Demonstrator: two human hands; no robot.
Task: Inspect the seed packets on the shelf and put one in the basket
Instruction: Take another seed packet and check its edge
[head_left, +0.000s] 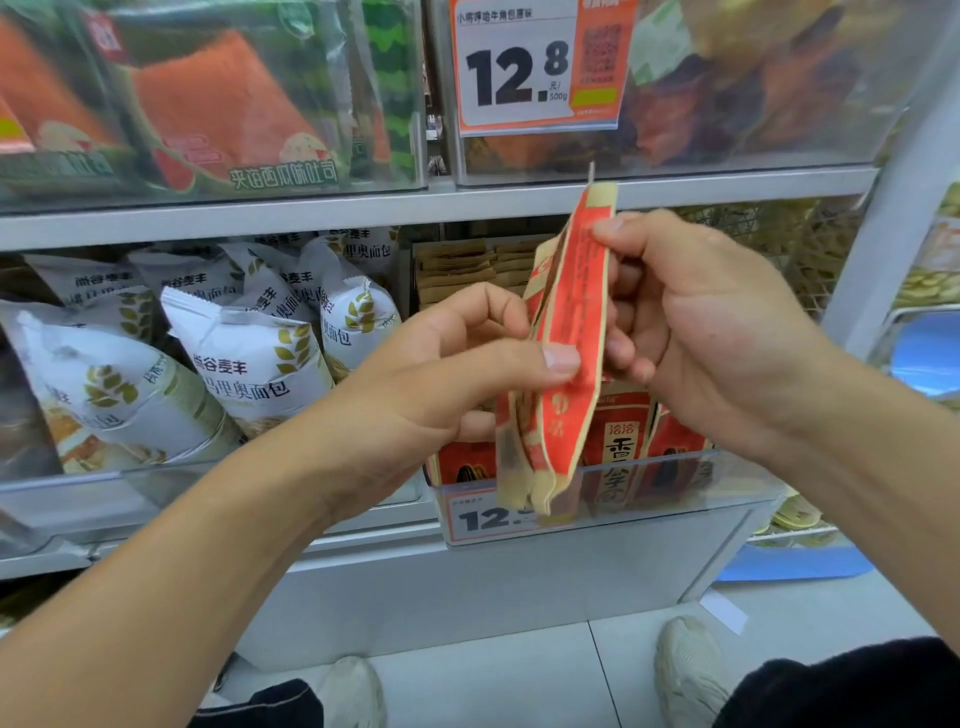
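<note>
Judging by its creased paper skin and flat, slightly sagging body, the seed packet is taken to be light, soft and easily crumpled. It is held edge-on in front of the shelf's front rail, above the packets in the bin. The left hand pinches its middle; the right hand pinches its upper edge. A firm grip on the sealed edges seems safest. No basket is visible.

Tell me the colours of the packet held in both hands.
The seed packet is red with tan kraft-paper edges, seen edge-on in the head view.
</note>
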